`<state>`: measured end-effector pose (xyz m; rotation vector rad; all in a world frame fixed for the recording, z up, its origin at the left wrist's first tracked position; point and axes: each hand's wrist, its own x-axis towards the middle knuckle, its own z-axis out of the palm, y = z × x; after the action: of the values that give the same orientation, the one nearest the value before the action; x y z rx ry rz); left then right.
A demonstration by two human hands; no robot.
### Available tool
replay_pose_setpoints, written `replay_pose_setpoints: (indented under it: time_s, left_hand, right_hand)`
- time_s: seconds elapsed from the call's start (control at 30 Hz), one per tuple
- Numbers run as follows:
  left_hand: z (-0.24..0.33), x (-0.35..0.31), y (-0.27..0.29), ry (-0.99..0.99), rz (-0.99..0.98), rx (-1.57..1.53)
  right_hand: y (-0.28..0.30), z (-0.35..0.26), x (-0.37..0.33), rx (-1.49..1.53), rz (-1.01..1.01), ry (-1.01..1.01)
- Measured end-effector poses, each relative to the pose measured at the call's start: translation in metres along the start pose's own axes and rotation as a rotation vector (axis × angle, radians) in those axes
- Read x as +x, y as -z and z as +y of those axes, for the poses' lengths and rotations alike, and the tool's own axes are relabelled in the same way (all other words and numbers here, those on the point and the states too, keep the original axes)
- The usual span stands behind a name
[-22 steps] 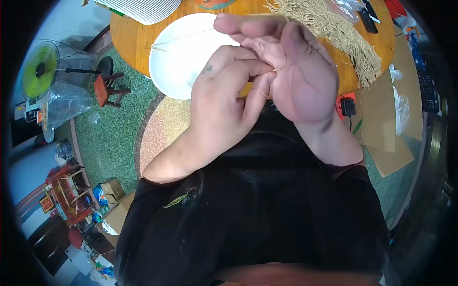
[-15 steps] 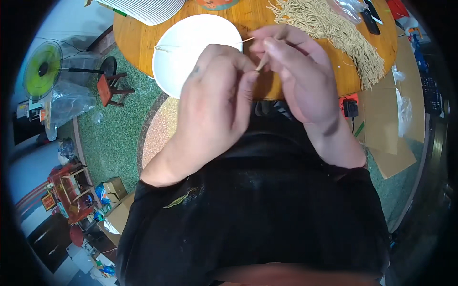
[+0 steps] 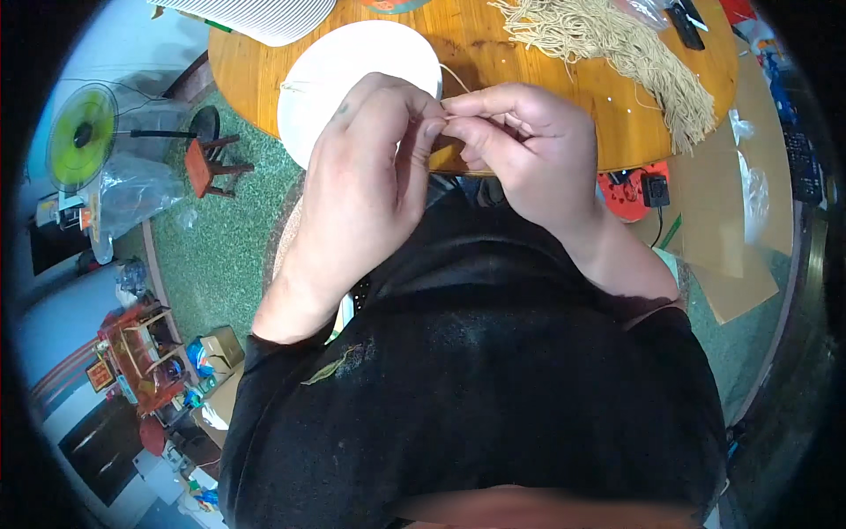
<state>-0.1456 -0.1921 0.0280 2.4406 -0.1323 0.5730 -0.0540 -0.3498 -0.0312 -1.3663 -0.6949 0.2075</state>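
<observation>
Above the table's near edge, my left hand (image 3: pixel 366 163) and my right hand (image 3: pixel 542 150) meet, thumb and fingertips pinched together in each. Between the fingertips is a thin beige cord, mostly hidden by them; a loose stretch of the cord (image 3: pixel 456 78) rises behind my right fingers. Beyond my left hand lies a white round dish (image 3: pixel 352 57), partly covered by that hand, with a thin strand at its left rim. To the far right, a thick bundle of beige cords (image 3: pixel 608 57) spreads over the wooden table (image 3: pixel 480 40).
A stack of white ribbed rounds (image 3: pixel 256 18) stands at the table's far left, beside an orange and teal round container (image 3: pixel 392 4). A black object (image 3: pixel 686 31) lies past the cords. Left on the floor are a small red stool (image 3: pixel 211 167) and a green fan (image 3: pixel 82 135); flattened cardboard (image 3: pixel 718 238) lies right.
My right hand has turned and come left, so its fingertips now meet those of my left hand. My left hand has shifted slightly left. The loose cord now shows behind my right fingers.
</observation>
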Motion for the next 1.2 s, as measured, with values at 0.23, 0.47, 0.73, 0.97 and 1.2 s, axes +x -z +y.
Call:
replay_pose_setpoints:
  time_s: [0.23,0.47,0.73,0.97,1.2]
  left_hand:
    - [-0.015,0.003,0.004,-0.001,-0.012,-0.048]
    - [-0.037,0.013,0.014,0.12,-0.098,-0.008]
    - [-0.029,0.015,0.022,0.114,-0.151,-0.071]
    - [-0.013,0.021,0.019,-0.198,-0.205,0.162]
    - [-0.016,0.022,0.015,-0.283,-0.147,0.243]
  right_hand:
    - [0.004,0.016,0.005,-0.073,-0.011,0.172]
    - [-0.001,0.028,-0.003,-0.34,0.077,0.307]
    - [-0.008,0.036,-0.005,-0.28,0.099,0.284]
    - [-0.007,0.026,-0.011,-0.037,0.106,0.158]
    - [-0.006,0.021,-0.014,-0.014,0.021,0.136]
